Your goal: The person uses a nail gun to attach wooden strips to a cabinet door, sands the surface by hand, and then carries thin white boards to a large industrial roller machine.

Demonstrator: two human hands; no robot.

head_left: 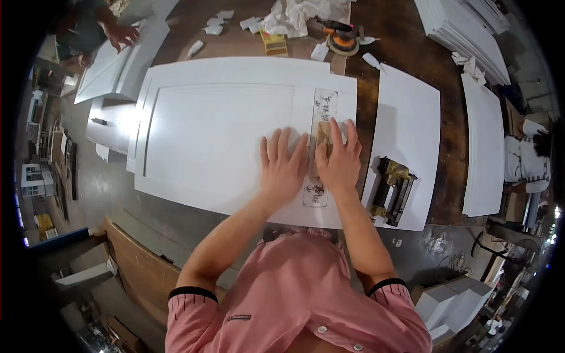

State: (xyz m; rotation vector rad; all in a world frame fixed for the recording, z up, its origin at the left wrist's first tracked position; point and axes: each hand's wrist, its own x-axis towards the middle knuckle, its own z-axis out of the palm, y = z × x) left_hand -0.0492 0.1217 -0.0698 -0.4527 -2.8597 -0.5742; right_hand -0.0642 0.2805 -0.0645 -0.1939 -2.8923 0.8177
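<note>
A white cabinet door (218, 129) with a recessed centre lies flat on the workbench in front of me. Along its right-hand border rests a narrow clear strip (315, 196) with dark handwritten marks and a tan patch (322, 134) in its middle. My left hand (283, 167) is open, lying on the door just left of the strip with its fingers spread. Over the strip and the door's right border, my right hand (341, 162) lies open, its thumb beside the tan patch and its fingers pointing away from me. Part of the strip is hidden under this hand.
Right of the door, a nail gun (391, 191) lies on a white panel (409, 129). An orange sander (342, 41), a yellow box (273, 44) and crumpled white wrapping (297, 16) sit at the back. White boards (465, 35) are stacked far right. At far left, another person's hand (122, 36) is above white panels.
</note>
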